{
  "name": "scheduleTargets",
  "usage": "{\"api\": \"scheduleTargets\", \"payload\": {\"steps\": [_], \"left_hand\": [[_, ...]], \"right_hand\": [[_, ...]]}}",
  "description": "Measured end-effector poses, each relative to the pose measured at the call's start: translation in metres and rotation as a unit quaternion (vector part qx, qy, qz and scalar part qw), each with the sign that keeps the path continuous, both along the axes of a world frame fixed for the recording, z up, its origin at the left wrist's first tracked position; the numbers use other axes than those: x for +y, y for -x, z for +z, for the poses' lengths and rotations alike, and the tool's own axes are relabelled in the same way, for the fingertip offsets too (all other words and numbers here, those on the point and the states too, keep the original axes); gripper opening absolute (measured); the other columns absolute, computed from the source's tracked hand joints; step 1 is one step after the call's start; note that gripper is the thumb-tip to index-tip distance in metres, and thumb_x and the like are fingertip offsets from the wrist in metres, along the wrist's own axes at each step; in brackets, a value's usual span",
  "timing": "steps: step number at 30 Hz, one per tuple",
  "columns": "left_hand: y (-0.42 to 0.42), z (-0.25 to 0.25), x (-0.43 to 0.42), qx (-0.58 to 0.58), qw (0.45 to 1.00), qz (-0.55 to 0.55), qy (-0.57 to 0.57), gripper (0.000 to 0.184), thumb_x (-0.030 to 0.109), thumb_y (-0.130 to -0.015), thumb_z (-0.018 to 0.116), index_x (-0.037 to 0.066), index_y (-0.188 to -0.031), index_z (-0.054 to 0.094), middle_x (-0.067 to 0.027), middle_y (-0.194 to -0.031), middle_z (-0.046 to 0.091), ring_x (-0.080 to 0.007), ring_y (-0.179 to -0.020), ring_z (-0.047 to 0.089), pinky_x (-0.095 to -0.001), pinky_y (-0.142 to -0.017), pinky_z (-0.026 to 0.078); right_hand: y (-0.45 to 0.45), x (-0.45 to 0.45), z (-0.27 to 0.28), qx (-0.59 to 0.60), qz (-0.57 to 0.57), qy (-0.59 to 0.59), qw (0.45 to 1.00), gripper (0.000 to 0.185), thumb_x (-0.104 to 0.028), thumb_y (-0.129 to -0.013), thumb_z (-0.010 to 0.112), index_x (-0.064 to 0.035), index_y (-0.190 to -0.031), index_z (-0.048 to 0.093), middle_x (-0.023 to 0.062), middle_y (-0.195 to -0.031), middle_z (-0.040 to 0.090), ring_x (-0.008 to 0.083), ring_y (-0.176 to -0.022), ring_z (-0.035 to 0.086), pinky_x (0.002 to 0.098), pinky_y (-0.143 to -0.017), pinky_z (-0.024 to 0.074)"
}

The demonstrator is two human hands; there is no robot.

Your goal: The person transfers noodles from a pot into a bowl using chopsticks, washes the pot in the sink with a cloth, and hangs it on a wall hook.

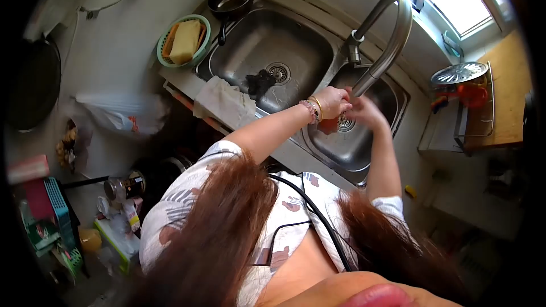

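Note:
My left hand (334, 102), with bracelets on its wrist, is closed just beside the tap's mouth over the smaller right sink basin (347, 156). Under its fingers shows a reddish-orange thing (328, 125), whose kind I cannot make out. My right hand (368, 112) comes in from the right, its fingers bent toward the left hand and partly hidden by the metal tap (392, 51). Whatever the fingers pinch between them is hidden. A drain (344, 123) lies below both hands.
In the larger left basin (301, 40) a dark crumpled cloth (260, 83) lies by the drain. A pale cloth (224, 99) hangs over the front edge. A small black pan (230, 1) and a green basket (161, 51) with a yellow sponge (185, 41) stand left. A wire rack (490, 99) is at right.

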State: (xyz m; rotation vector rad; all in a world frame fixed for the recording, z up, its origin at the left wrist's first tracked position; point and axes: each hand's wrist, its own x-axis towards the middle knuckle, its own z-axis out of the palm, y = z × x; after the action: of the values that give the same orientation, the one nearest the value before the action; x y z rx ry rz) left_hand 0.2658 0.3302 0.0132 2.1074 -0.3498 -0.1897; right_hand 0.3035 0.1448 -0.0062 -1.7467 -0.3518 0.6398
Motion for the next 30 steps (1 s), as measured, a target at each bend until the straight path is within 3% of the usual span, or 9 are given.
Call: {"api": "scheduleTargets", "payload": {"steps": [2, 5, 9, 13, 16, 20, 24, 28, 30], "left_hand": [[-0.007, -0.013, -0.010, 0.083, 0.983, -0.031, 0.158, 0.023, 0.019, -0.082, 0.061, 0.000, -0.096, 0.060, -0.0125, -0.079, 0.066, -0.0235, -0.072, 0.063, -0.0328, -0.065, 0.050], [-0.020, -0.011, -0.013, 0.289, 0.872, -0.119, 0.377, 0.025, 0.012, -0.084, 0.059, -0.006, -0.100, 0.056, -0.0101, -0.084, 0.065, -0.0168, -0.077, 0.061, -0.0273, -0.070, 0.051], [-0.021, -0.019, 0.032, 0.139, 0.979, -0.126, 0.083, 0.045, 0.006, -0.078, 0.064, -0.003, -0.120, 0.049, -0.0119, -0.105, 0.062, -0.0153, -0.099, 0.058, -0.0259, -0.085, 0.048], [0.005, -0.044, -0.002, 0.061, 0.945, -0.221, 0.232, 0.050, 0.008, -0.076, 0.068, 0.003, -0.121, 0.049, -0.0050, -0.106, 0.062, -0.0108, -0.103, 0.053, -0.0240, -0.089, 0.044], [0.016, -0.041, -0.035, 0.280, 0.922, -0.208, 0.169, 0.043, 0.012, -0.077, 0.068, 0.008, -0.117, 0.051, -0.0021, -0.107, 0.061, -0.0095, -0.103, 0.054, -0.0233, -0.091, 0.043], [0.040, -0.039, -0.053, 0.543, 0.620, -0.143, 0.548, 0.037, 0.037, -0.073, 0.073, 0.016, -0.101, 0.060, 0.0012, -0.098, 0.063, -0.0137, -0.097, 0.057, -0.0351, -0.092, 0.042], [0.028, -0.070, -0.073, 0.522, 0.536, -0.125, 0.651, 0.036, 0.043, -0.074, 0.069, 0.020, -0.099, 0.060, 0.0024, -0.100, 0.062, -0.0155, -0.098, 0.056, -0.0383, -0.091, 0.042], [0.035, -0.030, -0.068, 0.536, 0.651, -0.020, 0.537, 0.014, 0.014, -0.081, 0.066, 0.016, -0.083, 0.052, 0.0052, -0.068, 0.049, -0.0064, -0.067, 0.049, -0.0245, -0.062, 0.043], [0.023, -0.042, -0.056, 0.528, 0.673, -0.124, 0.503, 0.017, 0.007, -0.080, 0.065, 0.016, -0.082, 0.051, 0.0048, -0.066, 0.047, -0.0061, -0.060, 0.045, -0.0206, -0.051, 0.037]], "right_hand": [[0.041, 0.010, 0.004, -0.024, 0.088, 0.052, 0.994, 0.035, -0.008, -0.072, 0.069, -0.0008, -0.104, 0.057, 0.0022, -0.096, 0.060, 0.0151, -0.086, 0.057, 0.0297, -0.081, 0.0453], [0.052, 0.008, -0.043, -0.049, -0.111, 0.124, 0.985, 0.031, -0.002, -0.071, 0.064, -0.0025, -0.102, 0.058, 0.0012, -0.086, 0.060, 0.0118, -0.084, 0.057, 0.0268, -0.075, 0.0462], [0.055, -0.022, -0.021, -0.005, -0.149, -0.037, 0.988, 0.022, 0.000, -0.069, 0.053, 0.0005, -0.092, 0.054, 0.0026, -0.086, 0.057, 0.0105, -0.078, 0.055, 0.0241, -0.071, 0.0474], [0.055, -0.026, 0.027, 0.054, -0.157, -0.137, 0.977, 0.034, 0.004, -0.073, 0.049, 0.0009, -0.106, 0.048, 0.0100, -0.098, 0.057, 0.0183, -0.087, 0.059, 0.0303, -0.075, 0.0526], [0.061, -0.015, 0.045, 0.094, -0.221, -0.263, 0.934, 0.035, 0.006, -0.077, 0.047, 0.0007, -0.111, 0.045, 0.0129, -0.101, 0.057, 0.0242, -0.091, 0.061, 0.0357, -0.079, 0.0535], [0.075, -0.009, 0.013, -0.068, -0.340, -0.196, 0.917, 0.035, 0.009, -0.077, 0.044, 0.0000, -0.111, 0.046, 0.0126, -0.105, 0.055, 0.0227, -0.094, 0.059, 0.0324, -0.084, 0.0498], [0.112, -0.004, 0.026, -0.438, -0.187, 0.111, 0.872, 0.045, 0.009, -0.071, 0.050, -0.0004, -0.115, 0.047, 0.0181, -0.119, 0.048, 0.0330, -0.108, 0.051, 0.0370, -0.093, 0.0425], [0.127, -0.049, 0.027, -0.456, -0.008, 0.218, 0.863, 0.044, 0.009, -0.069, 0.051, -0.0034, -0.111, 0.056, 0.0205, -0.115, 0.055, 0.0342, -0.118, 0.046, 0.0407, -0.101, 0.0354], [0.121, -0.067, 0.039, -0.231, -0.100, 0.087, 0.964, 0.044, 0.013, -0.070, 0.046, -0.0032, -0.110, 0.056, 0.0163, -0.114, 0.058, 0.0301, -0.118, 0.048, 0.0381, -0.102, 0.0356]]}}
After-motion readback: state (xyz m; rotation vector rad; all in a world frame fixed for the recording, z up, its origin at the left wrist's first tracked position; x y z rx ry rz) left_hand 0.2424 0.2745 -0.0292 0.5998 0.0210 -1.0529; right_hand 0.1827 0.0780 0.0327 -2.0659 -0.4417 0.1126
